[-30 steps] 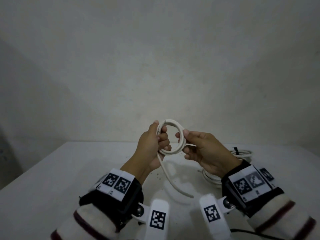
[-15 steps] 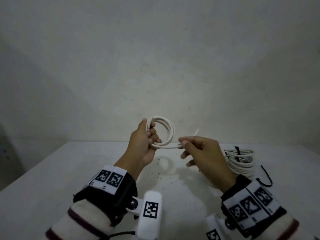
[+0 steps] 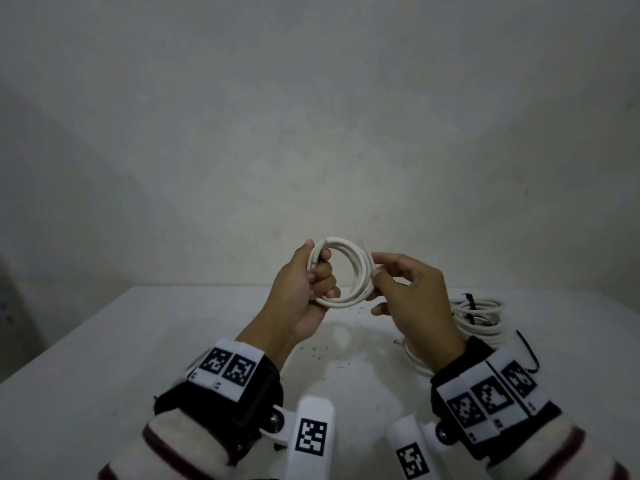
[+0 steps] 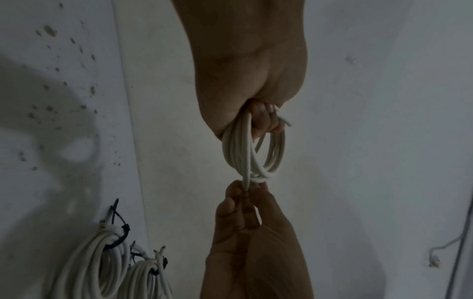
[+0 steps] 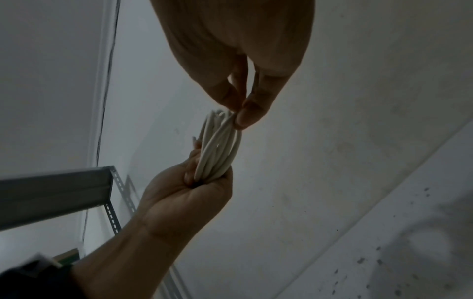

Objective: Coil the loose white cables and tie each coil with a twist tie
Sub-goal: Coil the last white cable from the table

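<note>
Above the white worktop [image 3: 104, 358], where tied coils [image 3: 481, 317] lie to my right, my left grip [image 3: 304, 292] clenches the white cable coil [image 3: 349, 271]; my right grip [image 3: 412, 299] pinches its opposite side.

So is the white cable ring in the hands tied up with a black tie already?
No, the coil that the left hand grips and the right hand pinches is bare white; black ties show only on the tied coils on the table.
</note>
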